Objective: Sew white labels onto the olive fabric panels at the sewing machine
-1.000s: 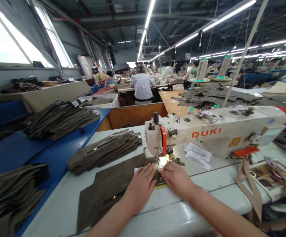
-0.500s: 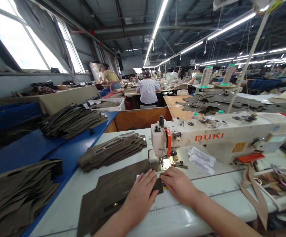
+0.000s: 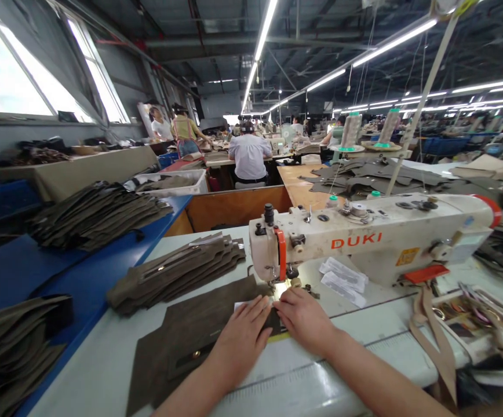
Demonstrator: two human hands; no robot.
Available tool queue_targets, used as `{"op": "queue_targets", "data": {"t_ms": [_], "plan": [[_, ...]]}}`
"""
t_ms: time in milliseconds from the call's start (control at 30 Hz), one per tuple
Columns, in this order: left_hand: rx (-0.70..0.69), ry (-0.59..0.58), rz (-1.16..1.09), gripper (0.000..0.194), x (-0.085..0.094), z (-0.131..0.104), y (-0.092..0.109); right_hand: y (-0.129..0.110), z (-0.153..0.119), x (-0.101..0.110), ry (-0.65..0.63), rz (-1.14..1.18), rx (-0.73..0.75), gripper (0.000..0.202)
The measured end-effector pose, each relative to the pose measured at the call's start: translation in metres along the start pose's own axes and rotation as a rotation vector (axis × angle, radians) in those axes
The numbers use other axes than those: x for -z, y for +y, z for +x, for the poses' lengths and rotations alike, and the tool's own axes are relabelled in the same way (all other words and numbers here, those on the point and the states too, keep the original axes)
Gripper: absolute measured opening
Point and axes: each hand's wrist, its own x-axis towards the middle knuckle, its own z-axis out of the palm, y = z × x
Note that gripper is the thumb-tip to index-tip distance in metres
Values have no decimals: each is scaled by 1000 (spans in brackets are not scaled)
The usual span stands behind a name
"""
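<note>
A dark olive fabric panel (image 3: 160,341) with a zipped or slotted strip and a small gold-coloured fitting lies on the white table, its far right corner by the needle of the sewing machine (image 3: 303,240). My left hand (image 3: 243,336) rests flat on this panel with fingers stretched out, partly over a small white strip (image 3: 238,304). Close beside the lit needle area, my right hand (image 3: 306,321) has its fingers bent together on the panel's right edge. My fingers hide part of the stitching place.
Stacked dark fabric pieces (image 3: 177,269) lie behind the panel, and more piles (image 3: 99,214) sit on the blue surface at left. White labels or strips (image 3: 342,281) lie under the machine arm. At right stands a tray of tools (image 3: 473,313) with tan straps. Co-workers sit and stand farther back.
The view has turned a little to the right, so the machine and piles appear farther left. Both hands stay at the panel, which seems slightly closer to the needle.
</note>
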Motion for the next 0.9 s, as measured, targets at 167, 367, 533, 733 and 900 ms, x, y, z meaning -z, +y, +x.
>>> {"op": "queue_targets", "data": {"t_ms": [167, 367, 533, 733, 900], "plan": [[5, 14, -5, 40, 0, 8, -3, 3, 2, -2, 5, -34, -18, 14], [1, 28, -20, 40, -3, 12, -6, 4, 4, -3, -3, -42, -27, 15], [-5, 24, 1, 41, -4, 13, -7, 3, 4, -2, -8, -45, -39, 16], [-3, 51, -17, 41, -6, 12, -7, 4, 4, -2, 2, -47, -20, 15], [-4, 55, -20, 41, -8, 11, -7, 4, 3, -3, 5, -51, -25, 14]]}}
